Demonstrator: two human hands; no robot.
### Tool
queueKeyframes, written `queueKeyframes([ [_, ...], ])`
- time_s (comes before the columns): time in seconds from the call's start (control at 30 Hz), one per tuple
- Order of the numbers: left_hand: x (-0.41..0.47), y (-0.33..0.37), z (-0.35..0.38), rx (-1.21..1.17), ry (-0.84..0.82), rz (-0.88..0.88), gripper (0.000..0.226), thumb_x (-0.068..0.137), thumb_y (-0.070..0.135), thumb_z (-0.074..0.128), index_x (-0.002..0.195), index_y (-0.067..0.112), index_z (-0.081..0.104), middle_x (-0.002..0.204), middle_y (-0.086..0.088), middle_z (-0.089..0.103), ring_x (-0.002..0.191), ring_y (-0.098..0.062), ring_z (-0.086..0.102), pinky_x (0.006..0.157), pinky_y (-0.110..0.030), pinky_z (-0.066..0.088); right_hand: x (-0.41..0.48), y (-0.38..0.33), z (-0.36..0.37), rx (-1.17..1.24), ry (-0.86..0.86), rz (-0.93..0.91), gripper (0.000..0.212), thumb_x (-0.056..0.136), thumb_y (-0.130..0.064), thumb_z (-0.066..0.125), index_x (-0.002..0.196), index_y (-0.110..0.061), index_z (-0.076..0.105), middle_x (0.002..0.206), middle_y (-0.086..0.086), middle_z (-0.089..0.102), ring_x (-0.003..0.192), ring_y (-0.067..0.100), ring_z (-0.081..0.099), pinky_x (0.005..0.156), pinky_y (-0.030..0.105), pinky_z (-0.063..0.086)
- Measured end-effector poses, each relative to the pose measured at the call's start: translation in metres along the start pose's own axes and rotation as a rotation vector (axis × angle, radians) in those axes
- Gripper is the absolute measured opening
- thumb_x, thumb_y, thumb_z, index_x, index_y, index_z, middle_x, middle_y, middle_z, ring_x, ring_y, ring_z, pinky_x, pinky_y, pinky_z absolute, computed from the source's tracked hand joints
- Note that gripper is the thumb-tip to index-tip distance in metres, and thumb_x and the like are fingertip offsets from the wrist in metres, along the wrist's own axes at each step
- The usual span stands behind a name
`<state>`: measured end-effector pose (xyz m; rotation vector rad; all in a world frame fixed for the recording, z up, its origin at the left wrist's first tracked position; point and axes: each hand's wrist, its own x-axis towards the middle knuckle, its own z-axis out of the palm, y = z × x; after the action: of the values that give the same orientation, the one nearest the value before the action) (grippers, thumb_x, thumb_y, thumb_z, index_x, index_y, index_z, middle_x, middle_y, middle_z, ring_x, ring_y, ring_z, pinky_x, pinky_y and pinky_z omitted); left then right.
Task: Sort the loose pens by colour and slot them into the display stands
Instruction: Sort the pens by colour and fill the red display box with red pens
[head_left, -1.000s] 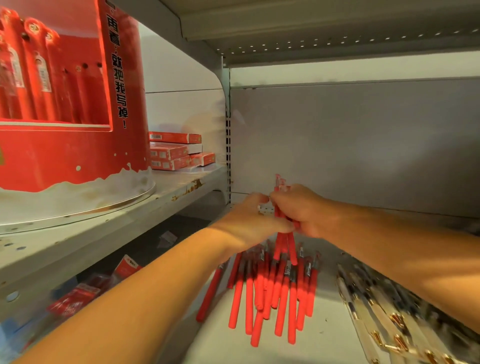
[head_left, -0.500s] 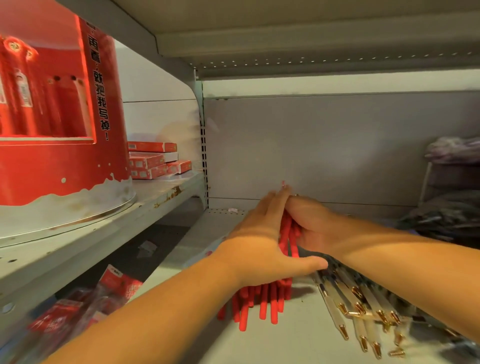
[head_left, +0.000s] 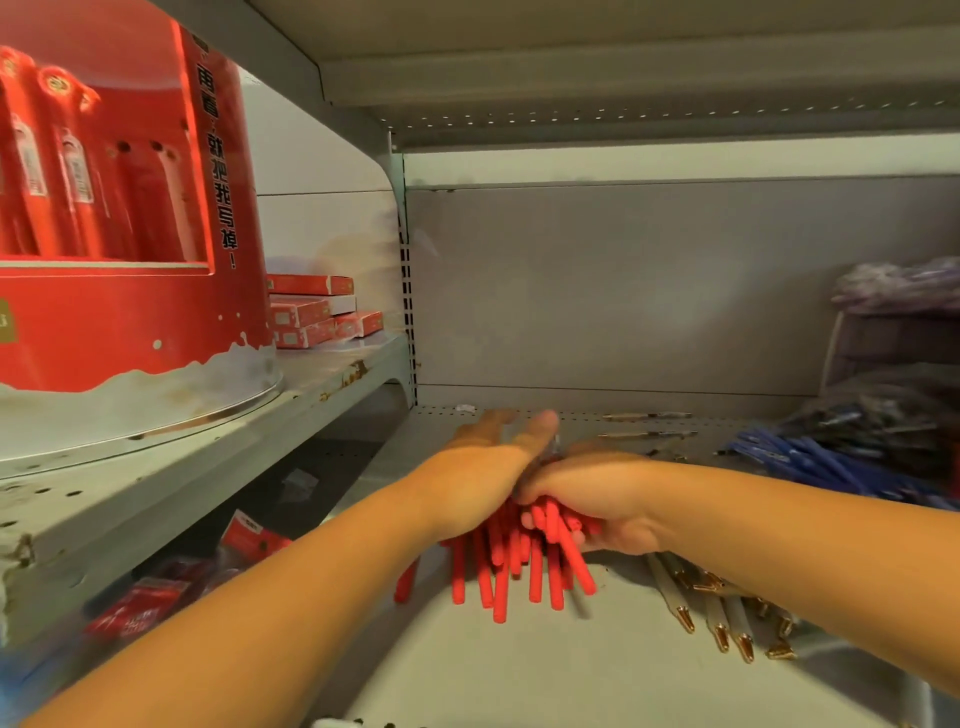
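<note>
A bunch of red pens (head_left: 519, 571) lies on the grey shelf (head_left: 519, 670), its ends fanning toward me. My right hand (head_left: 597, 499) is closed around the far part of the bunch, fingers curled under several pens. My left hand (head_left: 488, 467) lies flat on top of the same bunch, fingers stretched forward and pressed against my right hand. A red display stand (head_left: 119, 244) holding red pens sits on the higher shelf at the left.
Grey pens with gold tips (head_left: 722, 613) lie under my right forearm. Blue pens (head_left: 810, 462) are piled at the right, with dark pens behind them. Two loose pens (head_left: 649, 425) rest near the back wall. Red boxes (head_left: 311, 312) are stacked behind the stand.
The bunch of red pens went from upright in my hands to lying low on the shelf. My left hand flattened over it, and the view shifted right, showing the blue pens.
</note>
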<state>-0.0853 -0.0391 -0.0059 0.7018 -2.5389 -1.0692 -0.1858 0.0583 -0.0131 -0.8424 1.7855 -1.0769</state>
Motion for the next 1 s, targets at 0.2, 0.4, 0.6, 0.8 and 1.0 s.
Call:
queueKeyframes([
  [0.2, 0.001, -0.024, -0.002, 0.199, -0.053, -0.212, 0.065, 0.094, 0.056, 0.045, 0.144, 0.015, 0.039, 0.133, -0.009, 0.056, 0.108, -0.025, 0.055, 0.076, -0.028, 0.04, -0.008, -0.014, 0.001, -0.139, -0.038, 0.015, 0.012, 0.097, -0.011, 0.052, 0.104, -0.006, 0.06, 0.088, 0.011, 0.07, 0.072, 0.016, 0.067, 0.08, 0.028, 0.06],
  [0.4, -0.007, -0.023, 0.0, 0.222, -0.21, -0.127, 0.068, 0.082, 0.07, 0.053, 0.136, 0.028, 0.052, 0.13, -0.002, 0.061, 0.119, -0.023, 0.057, 0.094, -0.031, 0.043, -0.034, -0.013, -0.004, -0.525, 0.057, -0.14, 0.008, 0.087, -0.016, 0.062, 0.088, -0.01, 0.066, 0.081, 0.001, 0.07, 0.072, 0.009, 0.066, 0.063, 0.014, 0.054],
  [0.6, -0.02, -0.03, -0.009, 0.423, -0.371, -0.071, 0.102, 0.068, 0.088, 0.053, 0.153, 0.049, 0.01, 0.165, -0.002, 0.007, 0.151, -0.03, 0.011, 0.12, -0.052, 0.019, -0.05, 0.008, -0.015, -0.907, -0.037, -0.388, 0.03, 0.086, -0.043, 0.067, 0.108, -0.022, 0.069, 0.099, 0.0, 0.07, 0.089, 0.016, 0.064, 0.085, 0.037, 0.053],
  [0.8, -0.028, -0.036, -0.035, 0.473, -0.57, 0.03, 0.132, 0.052, 0.067, 0.086, 0.147, 0.06, -0.005, 0.159, 0.017, 0.01, 0.148, -0.018, 0.017, 0.121, -0.045, 0.021, -0.043, 0.028, -0.051, -1.248, -0.156, -0.374, 0.106, 0.065, -0.083, 0.064, 0.143, -0.065, -0.006, 0.157, -0.03, 0.001, 0.139, -0.002, 0.012, 0.117, 0.031, 0.014],
  [1.0, -0.025, -0.048, -0.034, 0.414, -0.527, 0.133, 0.116, 0.064, 0.056, 0.086, 0.15, 0.053, 0.008, 0.125, 0.024, 0.048, 0.111, -0.008, 0.054, 0.111, -0.041, 0.04, -0.029, 0.032, -0.05, -1.255, -0.157, -0.416, 0.095, 0.075, -0.084, 0.053, 0.148, -0.055, 0.0, 0.157, -0.02, 0.024, 0.135, 0.0, 0.035, 0.113, 0.025, 0.03],
])
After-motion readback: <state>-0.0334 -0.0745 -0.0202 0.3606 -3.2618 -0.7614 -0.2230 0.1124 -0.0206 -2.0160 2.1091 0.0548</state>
